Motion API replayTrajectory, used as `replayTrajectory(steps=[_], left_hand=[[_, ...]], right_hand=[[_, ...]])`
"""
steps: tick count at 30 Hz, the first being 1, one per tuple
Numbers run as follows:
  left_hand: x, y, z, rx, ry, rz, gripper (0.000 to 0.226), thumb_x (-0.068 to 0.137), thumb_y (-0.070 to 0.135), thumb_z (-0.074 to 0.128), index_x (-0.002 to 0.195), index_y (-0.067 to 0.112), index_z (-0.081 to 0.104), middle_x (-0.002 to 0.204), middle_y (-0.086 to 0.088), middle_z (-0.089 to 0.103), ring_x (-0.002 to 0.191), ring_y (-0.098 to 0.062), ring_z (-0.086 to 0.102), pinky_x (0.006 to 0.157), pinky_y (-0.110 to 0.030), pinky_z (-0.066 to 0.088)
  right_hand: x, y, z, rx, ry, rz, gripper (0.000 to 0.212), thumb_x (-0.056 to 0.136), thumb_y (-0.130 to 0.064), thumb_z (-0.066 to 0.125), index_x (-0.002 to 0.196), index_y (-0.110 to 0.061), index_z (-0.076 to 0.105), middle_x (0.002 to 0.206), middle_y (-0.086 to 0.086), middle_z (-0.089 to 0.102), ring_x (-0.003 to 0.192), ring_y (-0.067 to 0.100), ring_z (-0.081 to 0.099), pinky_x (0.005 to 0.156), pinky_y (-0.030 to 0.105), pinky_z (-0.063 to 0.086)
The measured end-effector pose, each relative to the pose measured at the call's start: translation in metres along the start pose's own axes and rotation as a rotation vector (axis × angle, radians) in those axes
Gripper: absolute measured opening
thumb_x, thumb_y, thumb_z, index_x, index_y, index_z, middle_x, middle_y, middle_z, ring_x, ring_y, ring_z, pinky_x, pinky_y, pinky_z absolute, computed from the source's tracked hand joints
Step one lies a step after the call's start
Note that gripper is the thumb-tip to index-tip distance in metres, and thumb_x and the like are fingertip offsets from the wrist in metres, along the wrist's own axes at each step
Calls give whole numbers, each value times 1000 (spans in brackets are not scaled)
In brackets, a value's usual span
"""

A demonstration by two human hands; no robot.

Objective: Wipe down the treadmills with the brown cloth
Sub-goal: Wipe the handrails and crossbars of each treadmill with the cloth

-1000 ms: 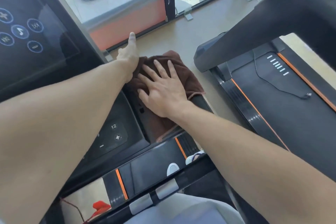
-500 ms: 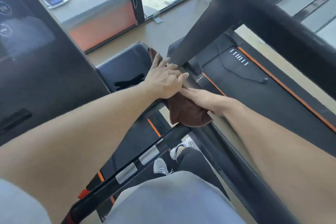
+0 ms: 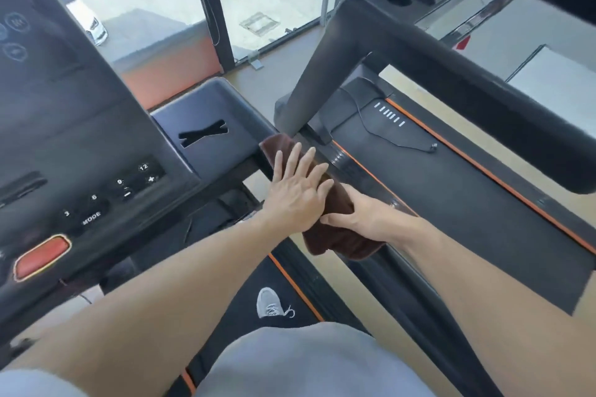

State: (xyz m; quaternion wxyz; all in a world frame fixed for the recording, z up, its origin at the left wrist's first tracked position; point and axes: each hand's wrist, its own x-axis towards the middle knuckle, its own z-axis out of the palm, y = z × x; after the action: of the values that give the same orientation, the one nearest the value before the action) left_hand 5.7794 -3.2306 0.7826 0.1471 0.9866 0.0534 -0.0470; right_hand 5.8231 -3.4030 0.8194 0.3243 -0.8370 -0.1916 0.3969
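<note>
Brown cloth (image 3: 335, 237): draped over treadmill handrail (image 3: 380, 263). Left hand (image 3: 298, 195): fingers (image 3: 301, 155) straight, spread, pressing cloth. Right hand (image 3: 367, 217): fingers curled, gripping cloth's underside.

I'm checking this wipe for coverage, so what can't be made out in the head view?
- Handrail under the brown cloth: covered by cloth and both hands.
- Right hand fingers: hidden under the cloth and left hand.
- Console icons at the left edge: blurred and cut off.
- Neighbouring treadmill: its far end runs out of frame.
</note>
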Motion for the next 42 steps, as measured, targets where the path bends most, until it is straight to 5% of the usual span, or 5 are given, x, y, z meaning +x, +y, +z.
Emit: replayTrajectory(steps=[11,22,26,35,42], left_hand=[[-114,138,84,-568,217,-181,58,111,35,32,164,32,7,168,15,-22,151,-8,-32,127,-38,-10],[-179,207,130,-841,280,-242,60,107,40,35,159,43,4,166,26,-22,156,-2,-12,117,-6,-1],[-173,193,128,-839,275,-240,61,108,40,40,157,49,6,166,28,-19,156,-1,-5,122,-18,14],[-99,112,51,-881,526,-535,51,100,31,60,149,26,46,151,13,43,139,-4,40,117,-27,34],[-60,20,-5,-855,730,-544,38,91,12,61,126,27,60,123,12,59,115,-11,57,104,-41,48]], right_hand=[[-125,109,14,-315,147,-40,94,87,-61,65,159,-51,6,161,-20,37,136,16,52,107,38,45],[-190,174,41,-571,419,-238,90,88,-55,61,163,-33,18,166,-12,30,141,11,46,94,34,55],[-164,158,43,-654,409,-237,90,88,-56,49,164,-26,12,166,-3,29,136,18,53,87,35,57],[-54,66,36,-346,498,-374,41,105,-34,50,146,-41,52,159,-14,43,129,17,61,93,45,56],[61,-33,48,-383,520,-345,37,107,-45,40,143,-40,51,163,-10,39,137,20,50,98,43,48]])
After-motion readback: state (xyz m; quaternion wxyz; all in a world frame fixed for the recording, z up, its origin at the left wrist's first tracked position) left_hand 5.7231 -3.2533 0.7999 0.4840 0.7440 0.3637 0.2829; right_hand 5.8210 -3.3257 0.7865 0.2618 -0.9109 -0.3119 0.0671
